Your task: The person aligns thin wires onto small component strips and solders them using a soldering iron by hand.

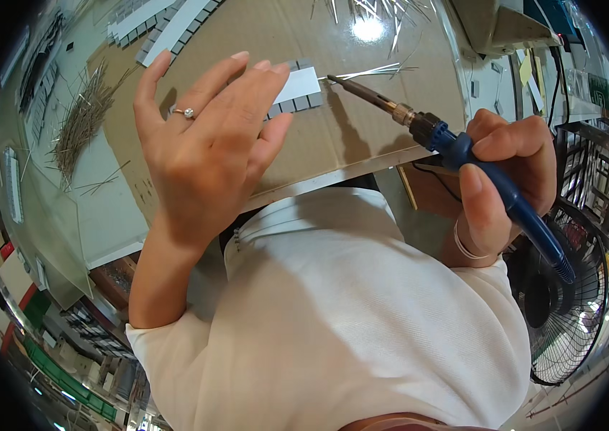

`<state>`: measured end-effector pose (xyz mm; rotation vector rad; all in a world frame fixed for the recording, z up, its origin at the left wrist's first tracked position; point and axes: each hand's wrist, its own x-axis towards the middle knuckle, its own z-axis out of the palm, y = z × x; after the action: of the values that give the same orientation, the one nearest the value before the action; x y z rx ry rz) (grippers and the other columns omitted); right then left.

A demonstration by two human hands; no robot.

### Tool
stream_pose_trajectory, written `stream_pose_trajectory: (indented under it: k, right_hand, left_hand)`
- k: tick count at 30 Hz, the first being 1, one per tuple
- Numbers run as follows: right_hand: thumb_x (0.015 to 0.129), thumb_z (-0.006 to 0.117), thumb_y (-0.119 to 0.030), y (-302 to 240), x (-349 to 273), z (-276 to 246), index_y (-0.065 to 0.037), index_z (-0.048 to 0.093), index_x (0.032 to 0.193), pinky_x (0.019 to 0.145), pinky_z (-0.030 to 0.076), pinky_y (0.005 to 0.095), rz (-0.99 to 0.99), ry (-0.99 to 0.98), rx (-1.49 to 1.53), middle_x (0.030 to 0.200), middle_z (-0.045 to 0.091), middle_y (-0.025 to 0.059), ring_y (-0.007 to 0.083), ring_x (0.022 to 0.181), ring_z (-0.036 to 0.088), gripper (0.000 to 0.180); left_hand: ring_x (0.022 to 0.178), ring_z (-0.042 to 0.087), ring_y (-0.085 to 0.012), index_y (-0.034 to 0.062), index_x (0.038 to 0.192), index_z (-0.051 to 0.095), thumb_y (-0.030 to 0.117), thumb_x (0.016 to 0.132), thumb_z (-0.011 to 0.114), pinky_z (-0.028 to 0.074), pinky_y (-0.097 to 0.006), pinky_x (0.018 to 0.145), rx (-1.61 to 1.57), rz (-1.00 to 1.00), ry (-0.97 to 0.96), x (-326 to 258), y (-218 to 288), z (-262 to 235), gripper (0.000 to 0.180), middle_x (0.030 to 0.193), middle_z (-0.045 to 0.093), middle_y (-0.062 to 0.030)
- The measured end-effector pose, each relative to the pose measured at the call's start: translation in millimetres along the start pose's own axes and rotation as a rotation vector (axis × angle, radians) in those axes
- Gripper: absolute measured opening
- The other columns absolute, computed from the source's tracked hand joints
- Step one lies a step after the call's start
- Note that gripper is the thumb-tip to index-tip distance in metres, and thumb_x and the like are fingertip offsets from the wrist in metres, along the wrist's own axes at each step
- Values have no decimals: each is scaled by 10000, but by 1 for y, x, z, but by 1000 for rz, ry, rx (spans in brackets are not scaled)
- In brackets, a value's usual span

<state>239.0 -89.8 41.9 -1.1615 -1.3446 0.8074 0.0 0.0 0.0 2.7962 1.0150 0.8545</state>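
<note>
In my right hand (509, 172) is a soldering iron (487, 161) with a blue handle, gripped between thumb and fingers. Its dark tip reaches the right end of a white strip (297, 86) edged with small grey blocks, close to where several thin metal wires (372, 72) stick out to the right. My left hand (211, 147), wearing a ring, lies over the left part of that strip with fingers stretched out and thumb beside its near edge. The hand hides much of the strip; whether the fingertips press on it is hard to tell.
Brown board (362, 154) covers the work table. More block-edged strips (178, 32) lie at the far left. A heap of thin wires (81, 122) sits to the left, another bundle (383, 11) at the far edge. A black fan (563, 294) stands at my right.
</note>
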Motion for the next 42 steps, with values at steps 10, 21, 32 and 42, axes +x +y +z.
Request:
stream_pose_trajectory:
  k: [10, 21, 32, 42]
  right_hand:
    - [734, 700, -164, -3, 8, 14, -11, 488, 815, 544, 255, 252, 104, 51, -72, 660, 430, 17, 85, 583, 349, 273]
    - [793, 580, -150, 18, 6, -9, 18, 432, 775, 603, 278, 243, -21, 176, -169, 664, 400, 43, 101, 595, 349, 224]
    - [811, 562, -57, 20, -1, -5, 59, 481, 879, 704, 393, 317, -259, 189, -144, 825, 435, 82, 174, 690, 451, 157]
    - [773, 660, -120, -7, 9, 58, 16, 475, 842, 571, 263, 264, -109, 130, 43, 674, 405, 34, 109, 601, 345, 240]
  left_hand:
    - [1068, 634, -181, 114, 1068, 687, 138, 717, 765, 293, -495, 1070, 58, -33, -27, -1, -3, -7, 360, 1043, 703, -8]
    - [794, 601, -171, 146, 894, 700, 79, 677, 730, 326, -497, 1015, 60, -37, 263, -83, 22, -30, 229, 889, 607, 13]
    - [1126, 483, -223, 117, 1117, 659, 283, 787, 703, 233, -537, 1030, 374, -483, 5, -112, -24, -69, 373, 1144, 569, -4]
    - [1157, 490, -225, 105, 1221, 628, 407, 904, 544, 171, -495, 1089, 245, -317, -145, -93, -31, -62, 446, 1213, 558, -22]
